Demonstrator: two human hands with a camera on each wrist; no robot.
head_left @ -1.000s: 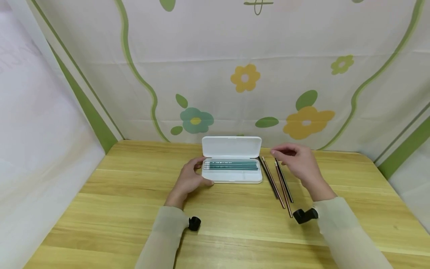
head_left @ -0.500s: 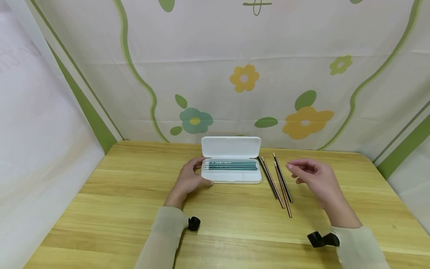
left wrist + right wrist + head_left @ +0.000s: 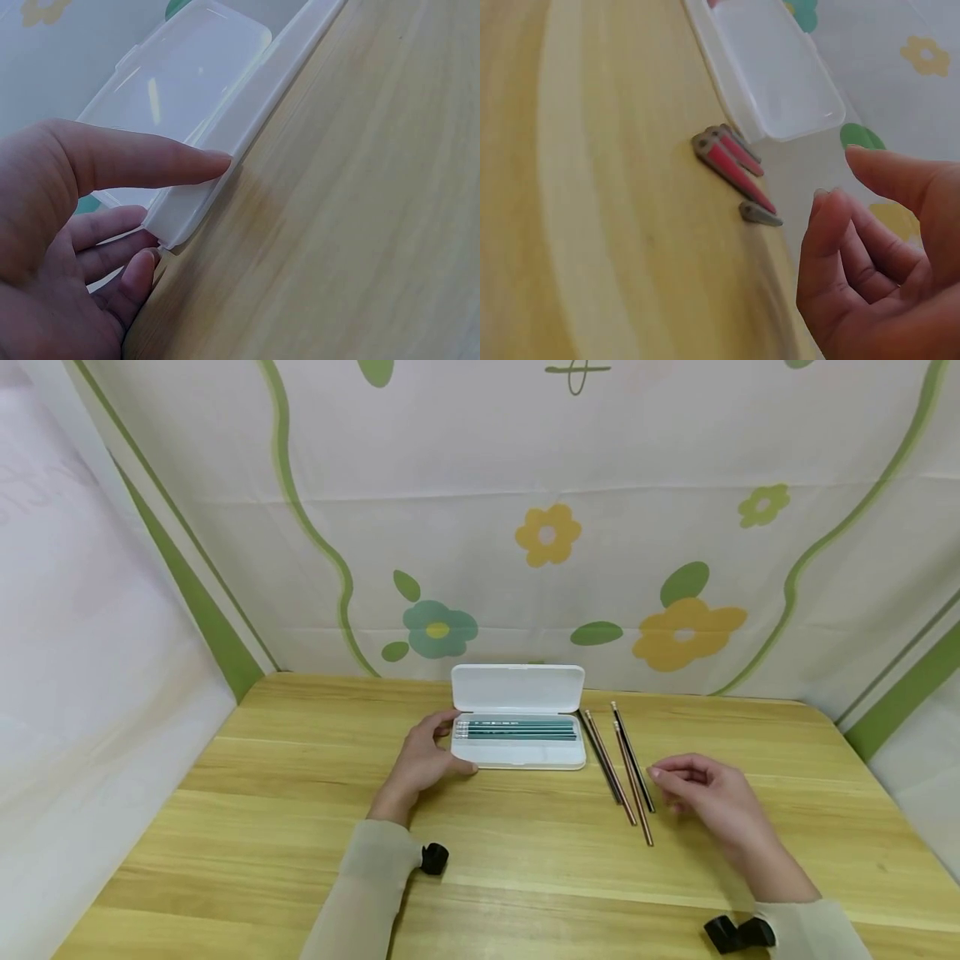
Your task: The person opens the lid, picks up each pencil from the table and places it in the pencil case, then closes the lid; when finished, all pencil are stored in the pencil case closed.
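A white pencil case [image 3: 517,758] sits near the back of the table with its lid [image 3: 517,688] raised. Several green pencils [image 3: 517,732] lie side by side in its rear part. My left hand [image 3: 422,764] holds the case's left end, thumb on the front wall and fingers round the corner in the left wrist view. Right of the case, loose black and copper-coloured pencils [image 3: 611,768] lie slantwise. My right hand [image 3: 716,797] hovers just right of them with loosely bent fingers and a gap between thumb and index in the right wrist view; it holds nothing.
The wooden table [image 3: 525,877] extends to the front and both sides. Behind it hangs a pale curtain [image 3: 450,543] with printed flowers, close to the raised lid. A black wrist mount [image 3: 738,935] sits at the right cuff, another at the left.
My right hand has drawn back from the far ends of the loose pencils, moving right and toward me. The left hand, the case and the pencils stay where they were.
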